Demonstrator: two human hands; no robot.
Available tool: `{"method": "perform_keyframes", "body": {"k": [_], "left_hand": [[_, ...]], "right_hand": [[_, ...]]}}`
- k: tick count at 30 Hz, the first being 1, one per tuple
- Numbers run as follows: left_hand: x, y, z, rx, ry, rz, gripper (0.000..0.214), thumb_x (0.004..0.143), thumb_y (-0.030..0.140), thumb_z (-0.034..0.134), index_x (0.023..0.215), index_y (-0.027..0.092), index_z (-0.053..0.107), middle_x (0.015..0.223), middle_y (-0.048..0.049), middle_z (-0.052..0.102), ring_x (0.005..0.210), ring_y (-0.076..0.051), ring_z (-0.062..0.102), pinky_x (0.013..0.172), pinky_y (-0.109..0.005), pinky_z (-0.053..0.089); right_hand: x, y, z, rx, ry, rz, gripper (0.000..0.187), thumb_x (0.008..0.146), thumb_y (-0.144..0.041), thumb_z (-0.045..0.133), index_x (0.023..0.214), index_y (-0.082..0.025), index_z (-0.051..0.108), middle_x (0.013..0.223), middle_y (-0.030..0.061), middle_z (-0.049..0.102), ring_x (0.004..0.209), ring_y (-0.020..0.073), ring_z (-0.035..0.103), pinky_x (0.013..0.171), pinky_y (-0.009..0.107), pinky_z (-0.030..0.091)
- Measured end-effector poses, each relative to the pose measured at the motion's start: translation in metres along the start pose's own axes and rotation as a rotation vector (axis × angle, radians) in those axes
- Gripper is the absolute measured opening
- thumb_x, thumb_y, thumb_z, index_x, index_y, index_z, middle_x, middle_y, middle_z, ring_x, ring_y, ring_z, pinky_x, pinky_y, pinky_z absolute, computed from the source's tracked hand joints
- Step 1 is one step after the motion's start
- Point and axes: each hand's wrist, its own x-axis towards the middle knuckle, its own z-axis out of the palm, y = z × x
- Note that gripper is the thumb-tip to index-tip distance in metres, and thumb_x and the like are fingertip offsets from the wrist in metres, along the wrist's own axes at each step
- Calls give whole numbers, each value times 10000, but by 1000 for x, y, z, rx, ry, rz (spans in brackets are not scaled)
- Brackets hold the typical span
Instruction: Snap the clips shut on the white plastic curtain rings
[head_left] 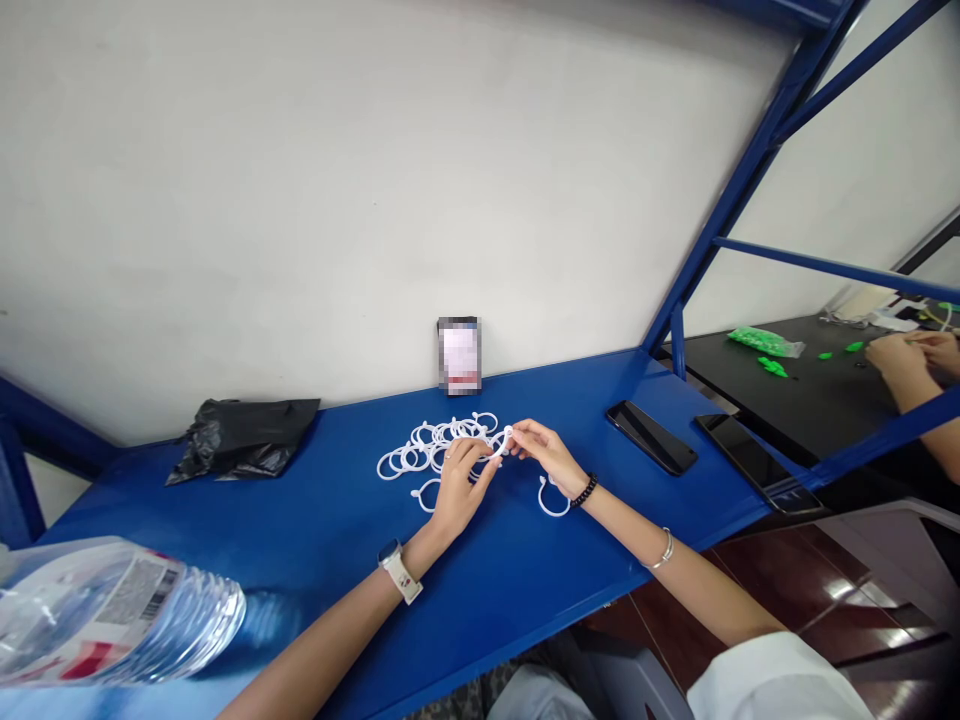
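Between my two hands is a white plastic ring (508, 434) with a small knob, much like a shower curtain ring. My left hand (459, 490) pinches its left side between thumb and fingers, which partly cover it. On the other side, the fingertips of my right hand (551, 455) are closed on the knob end. A loose pile of similar white rings (397, 461) lies behind and left of my left hand, partly hidden by it. One separate ring (553, 514) lies under my right wrist, its gap toward the wall.
The blue table (330, 560) holds a black plastic bag (244, 440), a large clear bottle (120, 615) at front left, and two dark phones (651, 436) at right. A blurred upright card-like object (460, 356) leans on the wall. Beyond blue bars, another person's hands (900, 360) work near green pieces (772, 367).
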Motion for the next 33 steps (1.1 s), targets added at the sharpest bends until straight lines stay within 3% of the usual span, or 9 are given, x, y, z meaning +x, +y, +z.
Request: {"method": "perform_keyframes", "body": {"k": [4,15,33], "left_hand": [[0,0,0,-8,-14,2,160,900,332,502,853,207,591,894,-41,625,898,-196,564,829,-364,441],[2,3,-2,-108,-26,-59,116,877,308,539,891,206,591,963,-46,653,952,-196,589,868,-372,444],[2,2,-2,-99,-1,-13,137,838,302,589,745,204,616,948,-54,656,927,-205,595,848,-396,473]], "right_hand": [[1,1,0,-1,9,-14,336,775,-479,641,949,-192,625,794,19,655,714,135,588,663,267,440],[1,1,0,20,-8,-25,302,762,-470,659,854,-185,623,770,13,632,726,136,576,676,268,438],[1,1,-1,29,-29,-11,324,773,-486,646,899,-188,668,772,19,628,717,136,566,664,261,437]]}}
